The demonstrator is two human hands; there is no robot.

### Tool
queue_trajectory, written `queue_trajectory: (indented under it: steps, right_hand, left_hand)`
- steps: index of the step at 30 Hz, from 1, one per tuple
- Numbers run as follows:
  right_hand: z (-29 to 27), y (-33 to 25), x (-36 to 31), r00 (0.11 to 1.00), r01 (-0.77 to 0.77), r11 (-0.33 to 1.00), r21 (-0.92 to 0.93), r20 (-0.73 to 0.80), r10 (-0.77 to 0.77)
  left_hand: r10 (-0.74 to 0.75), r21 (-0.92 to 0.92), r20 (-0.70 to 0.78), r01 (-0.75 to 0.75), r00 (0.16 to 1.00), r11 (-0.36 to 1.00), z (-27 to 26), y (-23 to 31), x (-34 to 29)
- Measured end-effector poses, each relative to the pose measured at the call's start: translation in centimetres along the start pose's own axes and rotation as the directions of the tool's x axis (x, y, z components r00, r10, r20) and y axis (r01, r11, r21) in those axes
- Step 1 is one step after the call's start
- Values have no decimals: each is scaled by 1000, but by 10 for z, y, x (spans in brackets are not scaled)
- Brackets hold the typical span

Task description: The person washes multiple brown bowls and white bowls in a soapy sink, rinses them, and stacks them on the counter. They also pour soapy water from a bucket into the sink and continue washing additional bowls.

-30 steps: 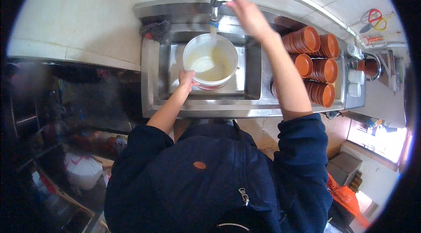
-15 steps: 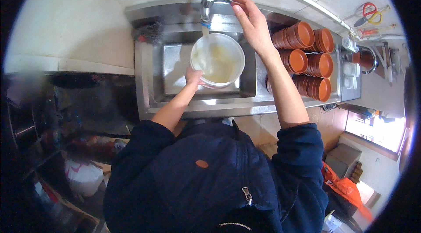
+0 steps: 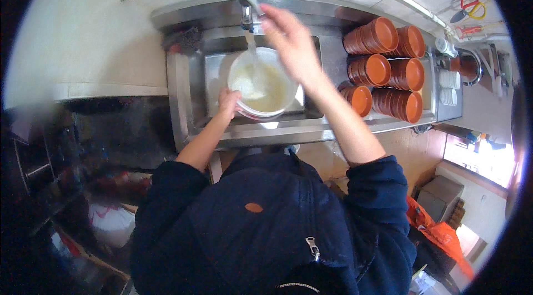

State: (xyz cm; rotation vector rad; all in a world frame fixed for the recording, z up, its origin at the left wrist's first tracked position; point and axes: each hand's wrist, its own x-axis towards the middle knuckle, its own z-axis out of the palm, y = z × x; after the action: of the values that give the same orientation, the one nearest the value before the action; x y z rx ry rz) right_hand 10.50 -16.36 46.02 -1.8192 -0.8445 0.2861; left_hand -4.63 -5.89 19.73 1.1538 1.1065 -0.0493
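Observation:
Under the tap (image 3: 247, 9), a round translucent white plastic tub (image 3: 285, 98) is tilted slightly in the sink. Cloudy, pale yellowish liquid lies in it, and a stream of water (image 3: 252, 53) falls into the middle. My left hand (image 3: 228, 101) grips the tub's left side near the rim. Slightly blurred, my right hand (image 3: 288, 39) reaches up to the tap lever (image 3: 255, 5), its thumb and fingers at the lever's end. The lever slants down to the right.
The steel sink (image 3: 214, 73) surrounds the tub. Stacks of reddish-brown bowls (image 3: 373, 70) lie sideways on the drainboard to the right, with white cups (image 3: 448, 88) beyond. A dark scrubber (image 3: 186, 39) rests at the sink's back left corner. Scissors (image 3: 469, 6) hang on the wall.
My right hand has swung the tap lever from pointing right to slanting downward. The water stream looks stronger and splashes in the tub. My left hand still holds the tub.

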Motion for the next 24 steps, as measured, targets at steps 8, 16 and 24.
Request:
queue_trajectory:
  steps: [8,16,24]
  right_hand:
    - [-2,-6,-22,975,4,972,234,217,-56]
    - [-75,48,-155,986,54,999,5,160,-54]
    - [-125,110,-344,955,-288,956,-49,61,290]
  left_hand:
    - [193,58,-8,-192,981,980,17,44,-23]
    - [646,764,319,-591,693,257,91,17,-100]
    - [680,784,500,-614,536,-91,139,-4,-149]
